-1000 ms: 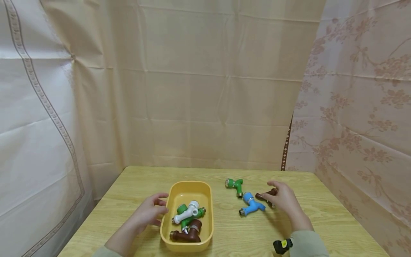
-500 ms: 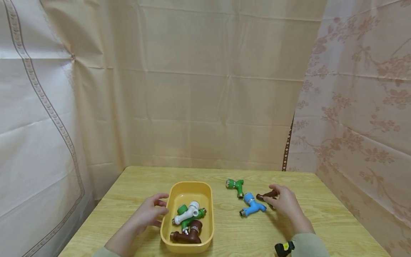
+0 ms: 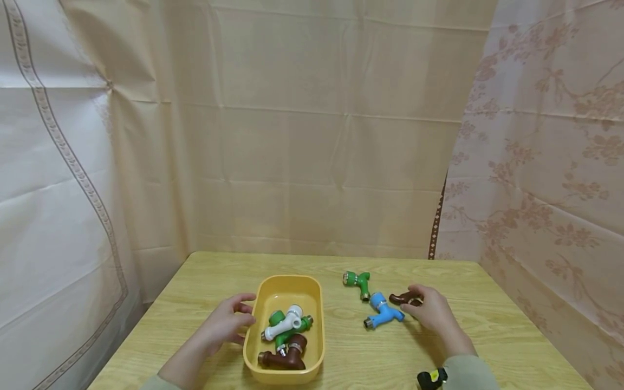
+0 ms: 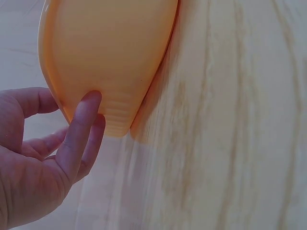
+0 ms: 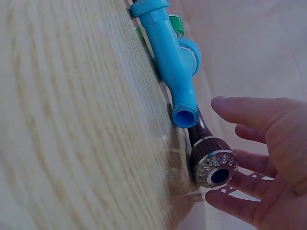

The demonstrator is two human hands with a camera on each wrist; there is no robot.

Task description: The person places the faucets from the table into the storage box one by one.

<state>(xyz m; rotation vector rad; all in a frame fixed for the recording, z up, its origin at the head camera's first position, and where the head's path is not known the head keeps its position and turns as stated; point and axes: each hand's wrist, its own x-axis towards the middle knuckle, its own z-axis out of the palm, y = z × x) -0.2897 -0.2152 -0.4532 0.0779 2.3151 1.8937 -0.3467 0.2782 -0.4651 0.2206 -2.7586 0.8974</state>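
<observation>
My left hand (image 3: 226, 323) is at the left side of a yellow plastic tray (image 3: 317, 309), its loosely bent fingers touching the outer wall (image 4: 115, 62). Inside the tray lie a white tap (image 3: 284, 324), a green tap (image 3: 306, 324) beneath it and a brown tap (image 3: 287, 355). Over on the right, my right hand (image 3: 434, 311) reaches to another brown tap (image 3: 403, 298) on the table. In the right wrist view its fingertips are right at that tap's round knob (image 5: 211, 163), and the thumb stands apart from it. The hand partly hides this tap in the head view.
A blue tap (image 3: 383, 312) lies just left of the right hand, and a green tap (image 3: 359, 283) lies behind it. The wooden table (image 3: 219, 271) ends at a beige curtain (image 3: 312, 162). A black device (image 3: 431, 377) sits at the right wrist.
My right hand has shifted slightly down and toward me, and the brown tap at its fingers has turned a little. The left hand and tray look the same.
</observation>
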